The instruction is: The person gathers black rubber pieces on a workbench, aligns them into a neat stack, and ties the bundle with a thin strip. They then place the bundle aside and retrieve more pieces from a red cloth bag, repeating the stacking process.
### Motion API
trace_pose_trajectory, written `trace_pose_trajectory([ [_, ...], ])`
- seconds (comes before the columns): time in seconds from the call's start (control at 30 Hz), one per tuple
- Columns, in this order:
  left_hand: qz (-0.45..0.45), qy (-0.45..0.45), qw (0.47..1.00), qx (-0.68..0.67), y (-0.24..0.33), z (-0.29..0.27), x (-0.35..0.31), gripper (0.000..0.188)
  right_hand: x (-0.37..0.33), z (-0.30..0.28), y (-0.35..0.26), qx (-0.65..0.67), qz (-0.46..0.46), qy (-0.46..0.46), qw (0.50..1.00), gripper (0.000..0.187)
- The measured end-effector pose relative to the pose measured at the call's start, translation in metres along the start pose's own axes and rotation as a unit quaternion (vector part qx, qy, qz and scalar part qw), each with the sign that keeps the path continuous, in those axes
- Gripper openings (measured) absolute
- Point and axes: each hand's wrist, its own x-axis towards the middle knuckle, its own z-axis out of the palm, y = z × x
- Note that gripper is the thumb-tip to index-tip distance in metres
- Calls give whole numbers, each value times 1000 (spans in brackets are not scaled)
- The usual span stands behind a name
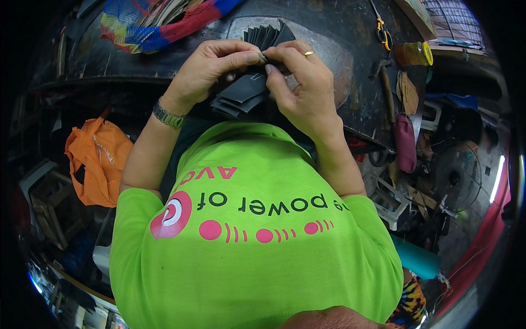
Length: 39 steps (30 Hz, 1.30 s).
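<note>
Over the near edge of the dark workbench (213,35), a bundle of flat black pieces (241,94) fans out both above and below its narrow middle. Their material I cannot tell. At that middle, a small greyish tie (263,58) sits pinched between the fingertips of both hands. My left hand (216,61) comes in from the left, thumb and forefinger pressed together on the tie, a watch on its wrist. My right hand (304,77), with a ring, meets it from the right, its forefinger and thumb closing at the same spot. The fingers partly hide the tie.
A blue, red and yellow net bag (137,41) lies at the back left. To the right are orange-handled scissors (383,35), a yellow-lidded jar (412,54), a hammer (387,90) and a maroon pouch (405,143). An orange tote bag (98,159) hangs at the left.
</note>
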Motion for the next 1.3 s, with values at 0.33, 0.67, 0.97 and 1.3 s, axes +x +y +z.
trace_pose_trajectory([
  [0.33,46,25,988,145,5,-4,-13,11,-2,1,2,58,1,2,998,12],
  [0.67,30,66,974,214,-6,-14,-20,25,-8,-4,16,184,55,-50,980,5],
  [0.97,-13,13,987,162,-5,25,-42,86,-13,-2,15,260,104,-10,960,5],
  [1.3,98,-135,861,481,43,11,38,101,2,-62,17,-84,-101,-69,989,28],
])
